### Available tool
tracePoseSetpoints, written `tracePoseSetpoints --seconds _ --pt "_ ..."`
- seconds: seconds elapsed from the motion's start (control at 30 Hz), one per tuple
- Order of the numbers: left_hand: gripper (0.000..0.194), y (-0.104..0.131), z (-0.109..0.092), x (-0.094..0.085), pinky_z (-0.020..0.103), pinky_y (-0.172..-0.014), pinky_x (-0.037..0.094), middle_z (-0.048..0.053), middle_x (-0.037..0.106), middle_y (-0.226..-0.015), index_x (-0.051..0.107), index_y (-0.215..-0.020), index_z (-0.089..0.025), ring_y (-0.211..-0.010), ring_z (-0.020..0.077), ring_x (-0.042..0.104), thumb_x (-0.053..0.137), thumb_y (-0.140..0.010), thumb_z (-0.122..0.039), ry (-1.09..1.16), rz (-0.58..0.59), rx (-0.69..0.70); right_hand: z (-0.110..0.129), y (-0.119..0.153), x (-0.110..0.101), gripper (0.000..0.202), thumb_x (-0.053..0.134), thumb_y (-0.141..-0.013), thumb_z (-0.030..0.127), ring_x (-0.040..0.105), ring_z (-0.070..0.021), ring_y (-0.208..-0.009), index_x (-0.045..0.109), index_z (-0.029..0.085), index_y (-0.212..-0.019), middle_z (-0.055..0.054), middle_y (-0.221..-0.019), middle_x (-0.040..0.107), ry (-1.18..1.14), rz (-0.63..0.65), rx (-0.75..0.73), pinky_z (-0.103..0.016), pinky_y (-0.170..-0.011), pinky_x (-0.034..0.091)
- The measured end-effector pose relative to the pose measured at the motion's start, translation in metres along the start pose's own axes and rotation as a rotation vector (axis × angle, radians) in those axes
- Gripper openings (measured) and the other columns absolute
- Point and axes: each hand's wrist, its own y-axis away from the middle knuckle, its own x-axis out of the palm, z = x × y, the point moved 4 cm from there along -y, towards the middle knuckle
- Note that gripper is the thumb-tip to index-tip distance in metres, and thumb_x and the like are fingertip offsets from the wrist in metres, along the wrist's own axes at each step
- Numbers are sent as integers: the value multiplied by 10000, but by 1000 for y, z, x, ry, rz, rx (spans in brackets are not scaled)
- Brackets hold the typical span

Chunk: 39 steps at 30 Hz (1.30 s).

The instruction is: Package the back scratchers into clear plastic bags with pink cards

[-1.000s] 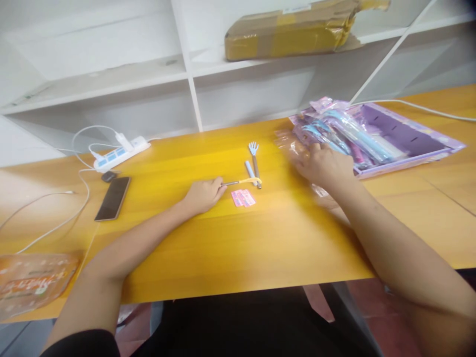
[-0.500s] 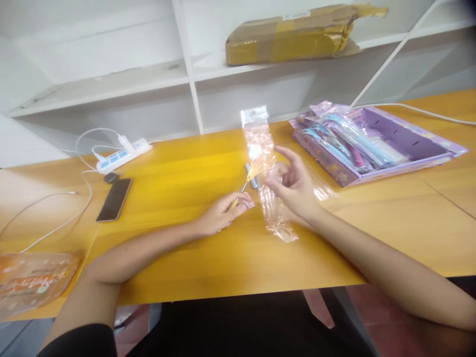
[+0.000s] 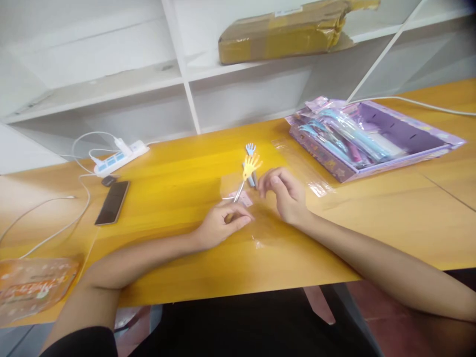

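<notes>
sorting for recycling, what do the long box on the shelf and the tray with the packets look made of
Long box: probably cardboard, brown with torn edges, under shiny tape.

Tray: likely printed card, purple inside; slots and flat, thin walls suggest it.

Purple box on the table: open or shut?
Open. No lid covers the purple box; wrapped items and bare inner walls show.

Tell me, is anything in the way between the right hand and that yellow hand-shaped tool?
Nothing visible stands between the right hand and the yellow tool in the left hand. The blue-headed tool lies behind it on the table, though clear film would be hard to spot.
</notes>
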Motion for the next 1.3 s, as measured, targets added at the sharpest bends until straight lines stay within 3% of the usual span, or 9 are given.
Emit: tracePoseSetpoints --seconds 0.07,0.17,0.27,0.43,0.57,0.7,0.8,0.97,1.3 --pt "258 1 -1 -1 354 -887 511 36 706 -873 783 -928 -207 -838 173 592 717 -988 -449 -25 -30 50 -6 -2 4 333 616 -1081 546 643 -144 -652 648 237 -960 -21 -852 708 -37 146 134 -304 -635 570" --pt "249 1 1 1 378 -936 531 52 702 -962 759 -885 -198 -911 192 630 747 -970 -432 -22 -18 86 -11 2 16 396 757 -975 594 730 -200 -876 722 250 -1168 -67 -1072 767 -120 382 261 -356 -793 625" --pt "252 2 2 5 383 -944 550 87 700 -1095 756 -883 -198 -1037 228 664 737 -980 -429 -18 48 110 -15 6 22 381 777 -956 588 731 -220 -936 773 241 -1114 -74 -1070 760 -110 420 331 -364 -813 617" --pt "301 -1 2 -2 470 -1132 507 120 697 -1224 729 -845 -203 -1274 292 637 727 -991 -467 2 -70 129 -22 -2 10 267 742 -1004 516 672 -164 -827 728 250 -1031 -20 -935 691 -182 164 294 -320 -785 598" --pt "389 -15 18 -26 378 -929 584 66 709 -945 661 -856 -203 -925 200 695 667 -1024 -553 242 -322 110 -21 -17 -17 219 615 -1086 491 674 -166 -952 625 285 -1013 -23 -1013 651 -156 -146 107 -319 -859 612" --pt "409 -30 43 -52 320 -838 601 36 716 -906 688 -932 -194 -823 155 694 770 -942 -595 450 -524 102 -7 -16 -38 244 530 -1125 491 625 -151 -694 592 278 -1021 8 -834 580 119 -275 -170 -322 -709 590" --pt "413 -37 55 -62 343 -874 630 44 756 -910 721 -946 -188 -864 172 736 797 -919 -593 529 -581 68 2 -11 -34 204 526 -1133 421 612 -166 -639 658 267 -1115 -2 -792 627 523 -66 -288 -327 -661 534" --pt "354 -38 52 -60 377 -931 658 35 784 -967 730 -936 -196 -972 196 771 833 -909 -533 656 -593 96 2 -7 -15 336 492 -1143 300 685 -235 -818 685 194 -1396 -86 -909 726 1043 247 -378 -354 -713 513" --pt "426 -35 37 -52 420 -1027 652 -8 703 -897 610 -820 -187 -985 163 750 844 -900 -534 783 -548 78 -13 -8 -13 431 419 -1153 286 689 -268 -894 631 157 -1505 -133 -1010 747 1017 352 -355 -403 -789 557"
